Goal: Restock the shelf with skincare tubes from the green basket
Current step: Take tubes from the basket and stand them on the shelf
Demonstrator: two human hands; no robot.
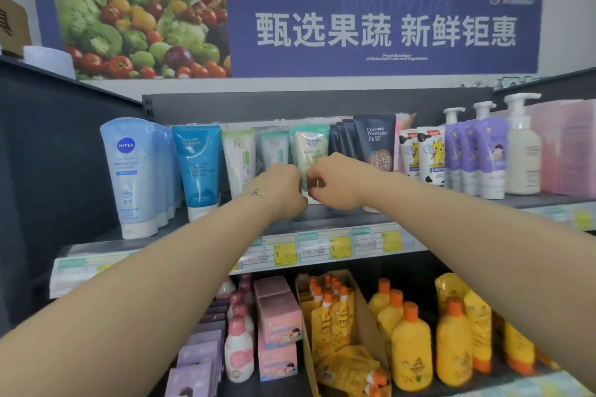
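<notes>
The right hand's fingers curl in a pinch on the lower end of a pale green tube standing upright mid-row on the top shelf. The left hand sits close against the tube's other side, its fingers tucked out of sight, so their grip cannot be told. Glossy plastic tubes crowd both sides, a blue tube left and a navy tube right, while below an open cardboard box holds yellow pouches with orange caps, beside rounded yellow bottles.
</notes>
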